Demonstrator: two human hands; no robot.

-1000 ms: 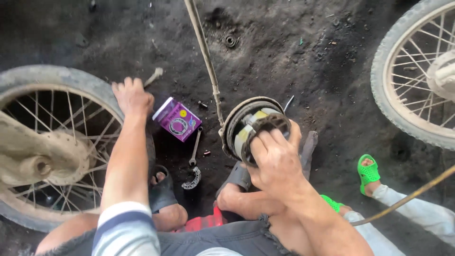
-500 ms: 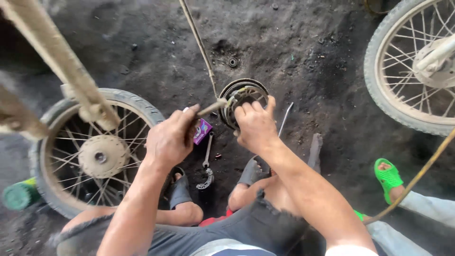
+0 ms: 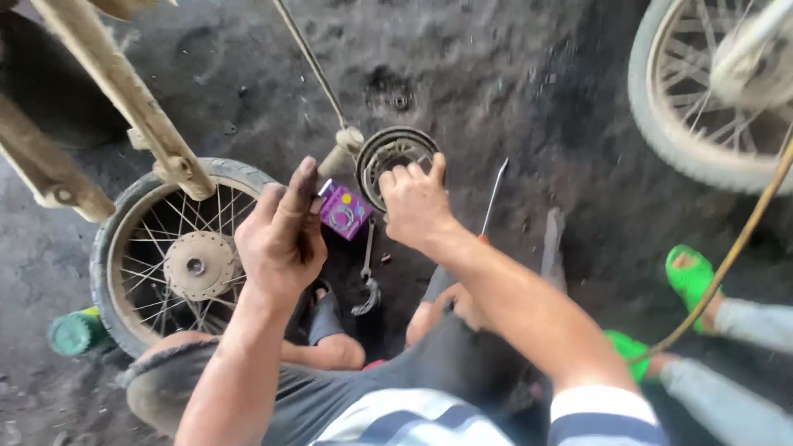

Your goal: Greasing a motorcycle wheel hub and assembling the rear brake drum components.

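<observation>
Dirty workshop floor; right hand gripping round brake drum, left hand loosely closed, beside closed purple box.

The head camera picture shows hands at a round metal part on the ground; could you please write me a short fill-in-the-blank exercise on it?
1. The right hand rests on the round metal ____ plate.
2. The small box beside the left hand is ____ in colour.
3. The spoked wheel lies on the person's ____ side.
4. The sandal at the right is ____.

Missing words: brake; purple; left; green
</observation>
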